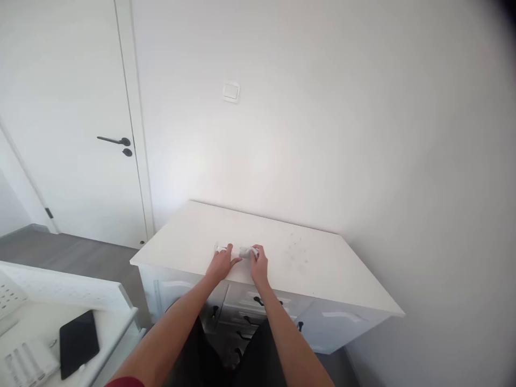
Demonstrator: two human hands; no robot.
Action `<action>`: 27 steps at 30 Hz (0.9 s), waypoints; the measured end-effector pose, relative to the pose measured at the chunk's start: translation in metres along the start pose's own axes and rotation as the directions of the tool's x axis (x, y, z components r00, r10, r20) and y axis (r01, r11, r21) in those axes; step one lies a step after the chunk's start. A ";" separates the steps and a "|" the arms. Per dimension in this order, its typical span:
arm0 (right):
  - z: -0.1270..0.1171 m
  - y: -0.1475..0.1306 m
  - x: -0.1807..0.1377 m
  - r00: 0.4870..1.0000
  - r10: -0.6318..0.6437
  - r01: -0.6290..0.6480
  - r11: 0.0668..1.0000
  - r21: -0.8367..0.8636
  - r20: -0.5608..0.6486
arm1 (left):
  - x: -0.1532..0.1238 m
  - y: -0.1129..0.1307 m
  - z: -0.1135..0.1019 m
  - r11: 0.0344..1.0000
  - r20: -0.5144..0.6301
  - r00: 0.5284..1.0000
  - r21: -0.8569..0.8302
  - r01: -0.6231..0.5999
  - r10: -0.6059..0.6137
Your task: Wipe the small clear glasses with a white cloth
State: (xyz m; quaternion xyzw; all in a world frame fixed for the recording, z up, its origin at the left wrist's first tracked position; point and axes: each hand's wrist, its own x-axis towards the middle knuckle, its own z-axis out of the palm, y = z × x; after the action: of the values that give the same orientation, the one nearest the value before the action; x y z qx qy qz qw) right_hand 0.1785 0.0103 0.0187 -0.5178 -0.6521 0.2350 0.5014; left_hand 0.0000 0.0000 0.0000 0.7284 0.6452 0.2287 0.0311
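Note:
On the white cabinet top [314, 269], my left hand [221, 263] is closed over a clear, glass-like object [216, 248]. Its see-through end shows just left of my fingers; the rest is mostly hidden, and I cannot tell its exact kind. Close by on the right, my right hand [259, 265] pinches a crumpled white tissue or thin cloth [246, 251]. The white piece reaches toward the clear object between my hands; whether it touches it is too small to tell.
Grey specks and smudges [296, 252] mark the cabinet top to the right. Below are drawers with black handles [258, 301]. At lower left, a white desk holds a black tablet [78, 343] and a white box-like device [29, 365]. A door [72, 107] stands behind at left.

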 end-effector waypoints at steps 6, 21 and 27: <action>0.008 0.001 -0.008 0.999 -0.029 0.031 0.994 -0.109 0.023 | 0.001 0.000 0.000 1.000 0.009 1.000 0.011 -0.001 0.001; -0.002 -0.003 0.002 0.889 -0.095 -0.036 0.961 0.274 0.449 | -0.003 -0.007 0.002 0.995 0.043 0.996 -0.068 -0.079 0.082; -0.025 -0.001 0.007 0.743 -0.325 0.353 0.933 0.071 0.585 | 0.001 -0.009 0.002 0.990 0.059 0.998 -0.141 -0.018 0.026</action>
State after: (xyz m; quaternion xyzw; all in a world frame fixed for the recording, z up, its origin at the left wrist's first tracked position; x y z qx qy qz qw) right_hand 0.2010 0.0114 0.0322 -0.3032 -0.8628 0.2740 0.2975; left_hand -0.0077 0.0027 -0.0042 0.7379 0.6183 0.2517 0.0992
